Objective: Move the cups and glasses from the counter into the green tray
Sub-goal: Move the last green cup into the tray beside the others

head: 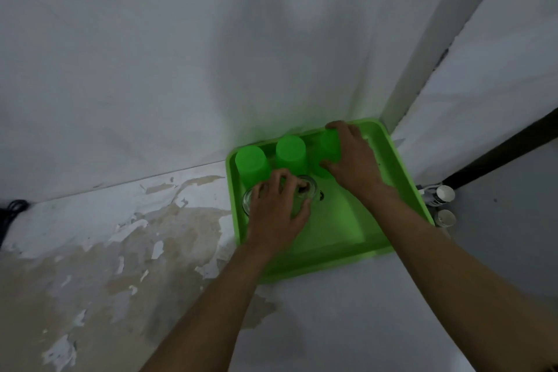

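Observation:
The green tray [338,238] lies on the counter against the wall. Three green plastic cups stand upside down along its far side: one at the left [252,164], one in the middle [291,151], one at the right [329,148]. My right hand [351,154] is closed over the right cup from its near side. My left hand [277,211] grips clear glasses [305,190] from above, near the tray's left wall; another clear glass rim [247,201] shows at the hand's left edge. The hand hides most of the glass.
The counter [136,251] is white with worn, peeling brown patches at the left. Two small white-capped bottles [442,195] stand just right of the tray. A dark cable [15,208] lies at the far left. A dark bar [498,154] runs along the right.

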